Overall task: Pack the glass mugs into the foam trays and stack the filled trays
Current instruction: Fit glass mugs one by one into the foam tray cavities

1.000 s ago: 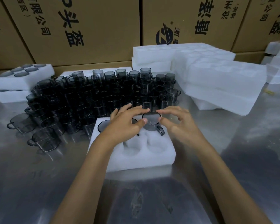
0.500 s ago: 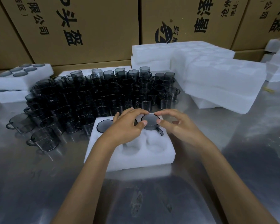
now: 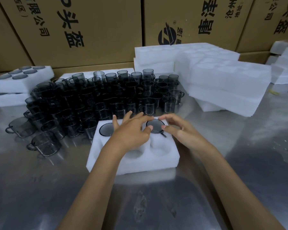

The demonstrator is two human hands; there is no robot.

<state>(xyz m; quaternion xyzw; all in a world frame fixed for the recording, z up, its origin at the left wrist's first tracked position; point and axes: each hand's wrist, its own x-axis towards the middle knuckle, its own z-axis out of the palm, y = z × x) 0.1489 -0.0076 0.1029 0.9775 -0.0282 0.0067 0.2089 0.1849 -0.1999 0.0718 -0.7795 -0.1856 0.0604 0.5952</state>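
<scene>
A white foam tray [image 3: 156, 163] lies on the steel table in front of me. One smoky glass mug [image 3: 155, 126] sits base-up in its back right pocket, sunk almost flush, its handle poking toward me. Another mug [image 3: 106, 129] fills the back left pocket. My left hand [image 3: 131, 131] hovers over the tray's middle with fingers spread, its thumb touching the right mug's left edge. My right hand [image 3: 181, 130] is beside that mug, thumb against its right edge, fingers loosely bent above it. The back middle pocket is hidden under my left hand. Two front pockets [image 3: 160, 146] show bare foam.
Several loose glass mugs [image 3: 98, 100] crowd the table just behind the tray. Filled foam trays [image 3: 20, 80] are stacked at the far left. Empty foam trays [image 3: 223, 80] are piled at the right. Cardboard boxes [image 3: 90, 30] wall off the back.
The mug has sunk deeper into the back right pocket. Both hands have loosened from pinching it, and my left fingers have spread out.
</scene>
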